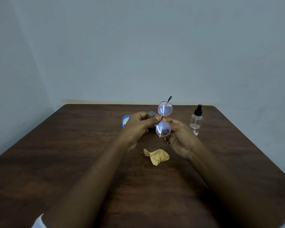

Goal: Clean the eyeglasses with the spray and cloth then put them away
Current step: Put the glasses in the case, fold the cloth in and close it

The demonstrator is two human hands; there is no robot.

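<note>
Thin metal eyeglasses (164, 120), glossy lenses; matt yellow cloth (156, 156); clear plastic bottle (196, 120); dark wood-grain table (72, 153)

Eyeglasses (164, 120): you have one pair, at mid-frame.
Spray bottle (196, 120): one, right of centre.
Cloth (156, 156): one, just below centre.
Blue case (126, 120): one, left of centre, partly hidden.
Hands: two of yours, the left hand (138, 127) and the right hand (179, 137).
Table (72, 153): one, filling the lower frame.

Dark brown wooden table (72, 153), rounded far corners; plain blue-grey wall (138, 46) behind it.
</note>
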